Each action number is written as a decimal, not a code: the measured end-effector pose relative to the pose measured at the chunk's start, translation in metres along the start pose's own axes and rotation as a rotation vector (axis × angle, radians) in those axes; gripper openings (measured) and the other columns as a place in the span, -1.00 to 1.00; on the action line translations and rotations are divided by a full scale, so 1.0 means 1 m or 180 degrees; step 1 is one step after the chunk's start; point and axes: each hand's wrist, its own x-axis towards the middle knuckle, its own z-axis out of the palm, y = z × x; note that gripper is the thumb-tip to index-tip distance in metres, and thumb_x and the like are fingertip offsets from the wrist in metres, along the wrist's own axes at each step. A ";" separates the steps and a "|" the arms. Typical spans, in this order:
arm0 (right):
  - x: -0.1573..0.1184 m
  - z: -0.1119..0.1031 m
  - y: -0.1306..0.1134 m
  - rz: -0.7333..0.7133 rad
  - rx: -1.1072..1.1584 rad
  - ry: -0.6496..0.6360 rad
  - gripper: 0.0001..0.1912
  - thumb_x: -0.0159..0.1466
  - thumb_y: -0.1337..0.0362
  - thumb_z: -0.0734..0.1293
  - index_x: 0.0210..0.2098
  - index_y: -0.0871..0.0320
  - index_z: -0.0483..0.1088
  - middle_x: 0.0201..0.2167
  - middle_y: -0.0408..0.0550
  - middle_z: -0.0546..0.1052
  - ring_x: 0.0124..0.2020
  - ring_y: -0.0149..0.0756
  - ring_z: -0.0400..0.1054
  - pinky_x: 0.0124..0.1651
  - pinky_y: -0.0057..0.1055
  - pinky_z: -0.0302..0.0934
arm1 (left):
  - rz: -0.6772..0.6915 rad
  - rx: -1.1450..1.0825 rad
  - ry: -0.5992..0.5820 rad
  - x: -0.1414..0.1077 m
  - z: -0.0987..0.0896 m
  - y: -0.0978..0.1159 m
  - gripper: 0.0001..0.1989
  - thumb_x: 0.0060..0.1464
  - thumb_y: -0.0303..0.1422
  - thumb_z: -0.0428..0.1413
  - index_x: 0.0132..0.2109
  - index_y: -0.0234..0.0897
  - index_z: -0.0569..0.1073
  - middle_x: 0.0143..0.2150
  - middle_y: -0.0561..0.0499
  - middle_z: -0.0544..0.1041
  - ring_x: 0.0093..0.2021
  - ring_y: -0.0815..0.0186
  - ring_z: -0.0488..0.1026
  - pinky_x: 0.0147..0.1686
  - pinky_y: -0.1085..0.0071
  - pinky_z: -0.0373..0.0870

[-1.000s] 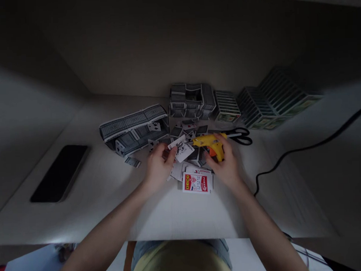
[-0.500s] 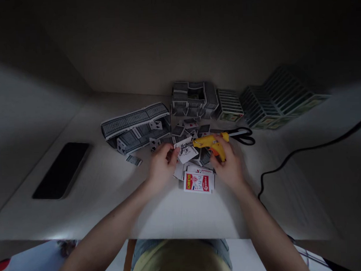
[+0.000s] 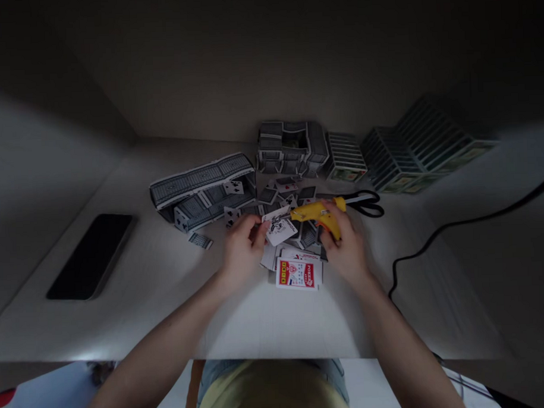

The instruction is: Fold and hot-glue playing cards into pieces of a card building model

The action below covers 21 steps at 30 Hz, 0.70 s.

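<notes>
Pinched in my left hand [image 3: 245, 242] is a joker playing card [image 3: 282, 230], face up and tilted. My right hand [image 3: 346, 243] grips a yellow hot glue gun [image 3: 314, 212], its fingers wrapped round the handle near the orange trigger. The gun's nozzle points left and is at the card's upper edge; whether it touches cannot be made out. Below the hands lies a red and white poker card box [image 3: 296, 273] on other cards. Loose playing cards [image 3: 268, 196] are scattered behind the held card. Black-handled scissors [image 3: 365, 204] lie just beyond the glue gun.
An open structure of cards [image 3: 204, 188] stands at left, another [image 3: 292, 147] against the back wall. Several striped card blocks [image 3: 346, 157] line the back right. A phone [image 3: 92, 257] lies left. A black cable [image 3: 434, 240] curves over the right side.
Both hands keep nearly the same pose, with the glue gun held at the card. The whole view has shifted very slightly.
</notes>
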 end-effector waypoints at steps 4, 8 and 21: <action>0.000 -0.001 0.001 0.0041 -0.0032 0.0002 -0.35 0.12 0.45 0.16 0.17 -0.11 0.07 0.07 -0.08 0.33 0.05 -0.17 0.26 -0.03 -0.19 0.27 | 0.0023 -0.0024 0.0014 0.000 0.000 0.000 -0.81 0.08 -0.25 0.01 -0.39 -0.27 0.34 -0.43 0.07 0.38 -0.48 0.45 0.38 -0.52 0.55 0.25; 0.001 -0.002 0.000 0.0064 -0.0018 0.0008 -0.35 0.12 0.46 0.15 0.17 -0.10 0.07 0.06 -0.06 0.34 0.05 -0.15 0.26 -0.01 -0.14 0.25 | 0.0016 0.0029 0.0060 0.000 0.000 0.000 -0.82 0.08 -0.27 0.01 -0.39 -0.27 0.35 -0.43 0.07 0.39 -0.48 0.45 0.37 -0.51 0.54 0.24; 0.002 -0.004 0.002 0.0141 -0.0136 0.0041 -0.35 0.11 0.46 0.13 0.17 -0.09 0.07 0.05 -0.06 0.34 0.01 -0.15 0.29 -0.04 -0.14 0.25 | 0.0034 0.0057 0.0106 0.001 -0.003 0.000 -0.83 0.08 -0.28 0.00 -0.40 -0.25 0.36 -0.43 0.05 0.40 -0.42 0.40 0.37 -0.49 0.52 0.25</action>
